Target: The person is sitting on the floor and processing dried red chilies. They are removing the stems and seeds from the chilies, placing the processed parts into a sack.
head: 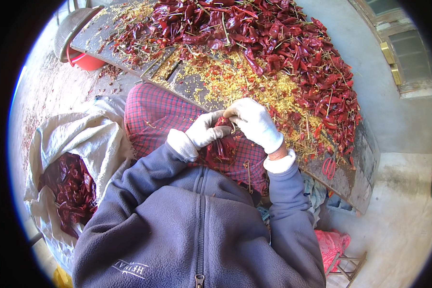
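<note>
Both hands wear white gloves and meet above my lap at the table's near edge. My left hand (207,130) is closed around dried red chili peppers (221,145), which hang below its fingers over a red checked cloth (158,111). My right hand (253,122) is bent over the top of the same peppers, its fingertips close together by a curled pale stem; whether they pinch it cannot be told. Beyond the hands lies a big heap of dried red chilies (273,39), with yellow seeds (219,82) and stem bits scattered before it.
Red-handled scissors (329,167) lie on the table (361,180) at the right. A white woven sack (82,133) of dried chilies stands at the left. A red basin (88,62) and a round sieve-like basket (66,32) are at the upper left. A folding stool (349,266) stands lower right.
</note>
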`<state>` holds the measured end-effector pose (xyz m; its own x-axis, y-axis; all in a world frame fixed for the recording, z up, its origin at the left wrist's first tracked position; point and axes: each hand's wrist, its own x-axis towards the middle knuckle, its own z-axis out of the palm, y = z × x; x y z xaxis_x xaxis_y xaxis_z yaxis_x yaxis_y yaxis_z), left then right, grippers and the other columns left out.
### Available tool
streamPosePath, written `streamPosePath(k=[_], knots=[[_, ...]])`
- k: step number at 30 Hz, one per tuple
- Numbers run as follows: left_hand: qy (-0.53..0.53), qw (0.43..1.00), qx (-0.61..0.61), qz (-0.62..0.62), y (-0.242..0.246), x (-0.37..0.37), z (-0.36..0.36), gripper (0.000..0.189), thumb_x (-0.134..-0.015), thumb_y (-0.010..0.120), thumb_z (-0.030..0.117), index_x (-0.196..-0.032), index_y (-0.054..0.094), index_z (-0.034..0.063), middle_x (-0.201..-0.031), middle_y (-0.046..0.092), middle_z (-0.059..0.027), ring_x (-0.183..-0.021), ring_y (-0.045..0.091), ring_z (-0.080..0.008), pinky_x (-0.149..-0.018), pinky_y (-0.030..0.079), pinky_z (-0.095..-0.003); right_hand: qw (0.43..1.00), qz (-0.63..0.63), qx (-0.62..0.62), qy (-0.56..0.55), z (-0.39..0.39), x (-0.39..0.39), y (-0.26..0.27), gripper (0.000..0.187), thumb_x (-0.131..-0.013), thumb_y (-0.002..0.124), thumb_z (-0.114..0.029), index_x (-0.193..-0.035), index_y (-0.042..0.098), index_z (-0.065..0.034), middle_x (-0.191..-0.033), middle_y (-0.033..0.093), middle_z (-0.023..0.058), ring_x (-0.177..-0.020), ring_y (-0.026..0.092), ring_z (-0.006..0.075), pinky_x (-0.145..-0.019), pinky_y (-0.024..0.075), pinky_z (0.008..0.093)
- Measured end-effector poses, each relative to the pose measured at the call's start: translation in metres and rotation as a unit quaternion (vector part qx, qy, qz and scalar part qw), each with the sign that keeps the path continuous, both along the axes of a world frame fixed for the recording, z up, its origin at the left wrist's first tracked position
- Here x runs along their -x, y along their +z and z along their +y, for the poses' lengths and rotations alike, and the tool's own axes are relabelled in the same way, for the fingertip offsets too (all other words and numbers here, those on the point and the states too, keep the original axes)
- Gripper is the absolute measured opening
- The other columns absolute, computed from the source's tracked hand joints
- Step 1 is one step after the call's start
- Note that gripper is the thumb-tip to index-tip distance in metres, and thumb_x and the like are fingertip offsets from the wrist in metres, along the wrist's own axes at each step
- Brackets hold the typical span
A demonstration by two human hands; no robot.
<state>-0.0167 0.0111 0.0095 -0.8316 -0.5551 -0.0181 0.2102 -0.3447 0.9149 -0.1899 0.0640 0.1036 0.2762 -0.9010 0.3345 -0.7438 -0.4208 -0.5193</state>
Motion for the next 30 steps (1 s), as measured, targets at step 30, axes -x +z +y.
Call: streamPosePath(k=[30], knots=[[-0.056,0.993,-0.104,-0.008,-0.008,-0.004,0.004,0.028,-0.084,0.07,0.018,-0.104,0.064,-0.0013,-0.093,0.068,-0.0044,-0.086,0.063,-0.013,-0.082,0.051,-0.0292,0.867,-0.413,-0.188,-0.208,0.038,-0.017,-0.057,0.011,-0.097,0.055,-0.012,-0.096,0.059,-0.0022,-0.088,0.06,0.0017,-0.078,0.056,0.0104,-0.077,0.0465,0.0245]])
